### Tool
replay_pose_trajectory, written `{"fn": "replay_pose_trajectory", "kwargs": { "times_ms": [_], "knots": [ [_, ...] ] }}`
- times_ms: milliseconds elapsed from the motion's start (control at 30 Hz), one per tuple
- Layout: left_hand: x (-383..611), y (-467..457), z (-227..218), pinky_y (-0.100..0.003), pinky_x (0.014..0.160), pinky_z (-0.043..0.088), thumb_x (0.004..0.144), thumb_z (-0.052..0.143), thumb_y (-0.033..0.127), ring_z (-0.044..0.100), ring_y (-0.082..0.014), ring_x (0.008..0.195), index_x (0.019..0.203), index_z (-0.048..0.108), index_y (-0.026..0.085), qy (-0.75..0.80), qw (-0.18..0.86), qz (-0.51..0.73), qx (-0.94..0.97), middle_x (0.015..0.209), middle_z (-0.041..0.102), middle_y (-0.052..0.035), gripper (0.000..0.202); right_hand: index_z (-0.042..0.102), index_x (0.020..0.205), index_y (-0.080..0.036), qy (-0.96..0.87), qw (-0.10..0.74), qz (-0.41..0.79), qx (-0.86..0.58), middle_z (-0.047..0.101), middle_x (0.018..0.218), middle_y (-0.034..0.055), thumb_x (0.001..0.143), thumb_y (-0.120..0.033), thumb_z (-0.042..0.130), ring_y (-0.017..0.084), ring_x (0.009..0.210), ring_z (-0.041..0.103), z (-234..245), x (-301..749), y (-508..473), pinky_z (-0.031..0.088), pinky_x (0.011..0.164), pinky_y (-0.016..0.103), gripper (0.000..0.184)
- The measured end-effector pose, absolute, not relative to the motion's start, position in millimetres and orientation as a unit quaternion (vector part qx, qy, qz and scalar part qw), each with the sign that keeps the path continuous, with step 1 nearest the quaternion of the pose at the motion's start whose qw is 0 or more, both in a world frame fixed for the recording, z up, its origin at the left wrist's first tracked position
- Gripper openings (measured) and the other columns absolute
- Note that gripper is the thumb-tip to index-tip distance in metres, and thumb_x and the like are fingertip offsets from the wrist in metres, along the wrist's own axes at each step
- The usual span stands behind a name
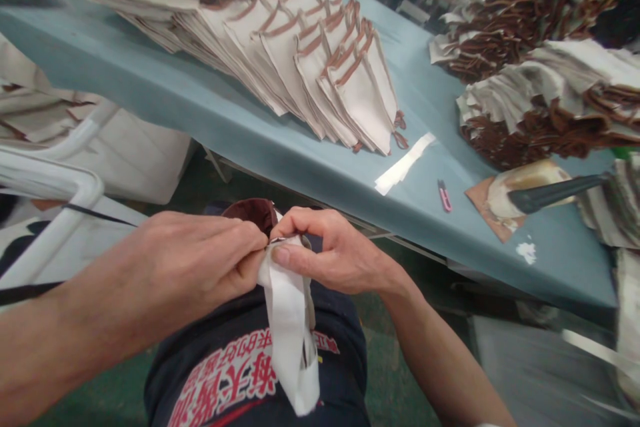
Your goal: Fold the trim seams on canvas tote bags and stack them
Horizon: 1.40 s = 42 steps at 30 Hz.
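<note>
Close in front of my body, both hands grip one piece of white fabric (pixel 290 307) with a dark brown part (pixel 254 212) showing behind the fingers. My left hand (pixel 220 253) is closed, pinching its edge; the fingertips are partly hidden. My right hand (pixel 330 247) presses the cloth between thumb and forefinger, right beside the left fingertips. The white end hangs down as a folded strip over my dark apron (pixel 225 347) with red and white lettering. What lies between the fingertips is too small to make out.
A blue-covered table (pixel 425 213) holds a row of white cloth pieces with brown edging (pixel 280 47). White strips (pixel 405 163), a pink thread snipper (pixel 444 195) and an iron-like tool (pixel 530 193) lie nearer. Brown-and-white fabric piles (pixel 545 100) stand right; a white-framed cart (pixel 75 173) stands left.
</note>
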<state>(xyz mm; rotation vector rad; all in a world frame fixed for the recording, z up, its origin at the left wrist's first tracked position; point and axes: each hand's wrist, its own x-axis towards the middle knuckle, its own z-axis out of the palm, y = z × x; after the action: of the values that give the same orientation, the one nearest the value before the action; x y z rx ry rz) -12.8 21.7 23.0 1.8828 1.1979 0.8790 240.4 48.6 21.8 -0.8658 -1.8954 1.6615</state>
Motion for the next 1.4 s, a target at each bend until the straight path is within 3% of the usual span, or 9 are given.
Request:
{"fn": "replay_pose_trajectory", "kwargs": {
  "times_ms": [67,167,367,567,833,1033,1200,1267,1400],
  "knots": [
    [-7,22,27,-0.024,0.053,0.032,0.094,0.071,0.026,0.058,-0.0112,0.051,0.07,0.078,0.027,0.405,0.286,0.319,0.808,0.059,0.071,0.0034,0.025,0.072,0.095,-0.019,-0.704,0.234,0.594,-0.311,0.07,0.086,-0.0022,0.101,-0.039,0.075,0.013,0.073,0.058,22,240,49,0.046,0.07,0.026,0.021],
    [0,24,33,-0.02,0.052,0.033,0.095,0.066,0.027,0.055,-0.0072,0.046,0.069,0.075,0.024,0.415,0.261,0.322,0.81,0.055,0.07,0.0057,0.028,0.072,0.095,-0.02,-0.732,0.24,0.556,-0.313,0.071,0.087,-0.0019,0.101,-0.035,0.072,0.014,0.076,0.06,21,239,51,0.048,0.075,0.028,0.016],
    [4,26,33,-0.017,0.048,0.033,0.084,0.069,0.032,0.048,-0.0076,0.045,0.058,0.066,0.022,0.467,0.367,0.314,0.741,0.049,0.061,0.0073,0.028,0.072,0.095,-0.02,-0.727,0.227,0.566,-0.315,0.072,0.087,-0.0015,0.099,-0.035,0.073,0.014,0.075,0.058,18,238,53,0.049,0.073,0.028,0.015],
    [8,22,27,-0.015,0.044,0.033,0.078,0.07,0.029,0.044,-0.0074,0.048,0.057,0.064,0.021,0.473,0.498,0.352,0.636,0.052,0.055,0.0072,0.023,0.072,0.095,-0.019,-0.636,0.225,0.669,-0.313,0.065,0.083,-0.0031,0.093,-0.054,0.089,0.013,0.072,0.054,13,237,50,0.048,0.067,0.024,0.039],
    [3,25,18,-0.019,0.042,0.029,0.075,0.08,0.034,0.038,-0.0095,0.047,0.059,0.068,0.023,0.475,0.582,0.357,0.555,0.052,0.05,0.0056,0.022,0.07,0.092,-0.019,-0.625,0.244,0.673,-0.311,0.06,0.079,-0.0054,0.091,-0.04,0.09,0.011,0.068,0.048,16,237,49,0.045,0.064,0.023,0.029],
    [0,23,17,-0.019,0.048,0.044,0.084,0.082,0.037,0.06,-0.0148,0.053,0.076,0.084,0.025,0.505,0.49,0.377,0.603,0.065,0.075,0.0003,0.015,0.067,0.092,-0.019,-0.648,0.238,0.635,-0.348,0.062,0.08,-0.0036,0.093,-0.038,0.075,0.012,0.068,0.05,17,236,51,0.042,0.064,0.025,0.02],
    [0,27,22,-0.012,0.057,0.048,0.094,0.073,0.032,0.07,-0.0089,0.056,0.082,0.086,0.023,0.449,0.365,0.33,0.746,0.067,0.081,0.006,0.019,0.069,0.091,-0.02,-0.701,0.228,0.566,-0.369,0.065,0.082,-0.004,0.093,-0.032,0.067,0.013,0.072,0.054,19,234,51,0.043,0.072,0.027,0.013],
    [-3,30,24,-0.011,0.057,0.044,0.098,0.068,0.028,0.067,-0.0054,0.055,0.086,0.086,0.021,0.424,0.331,0.306,0.785,0.067,0.079,0.0076,0.023,0.07,0.091,-0.02,-0.719,0.218,0.542,-0.376,0.066,0.081,-0.0042,0.092,-0.029,0.065,0.013,0.072,0.055,22,233,50,0.043,0.073,0.028,0.01],
    [-8,38,26,-0.016,0.05,0.031,0.103,0.058,0.025,0.048,-0.0031,0.046,0.086,0.084,0.017,0.384,0.279,0.253,0.843,0.057,0.061,0.0094,0.032,0.068,0.089,-0.022,-0.744,0.202,0.507,-0.386,0.064,0.079,-0.0041,0.092,-0.026,0.064,0.014,0.07,0.054,24,231,49,0.041,0.072,0.029,0.006]
  ]
}}
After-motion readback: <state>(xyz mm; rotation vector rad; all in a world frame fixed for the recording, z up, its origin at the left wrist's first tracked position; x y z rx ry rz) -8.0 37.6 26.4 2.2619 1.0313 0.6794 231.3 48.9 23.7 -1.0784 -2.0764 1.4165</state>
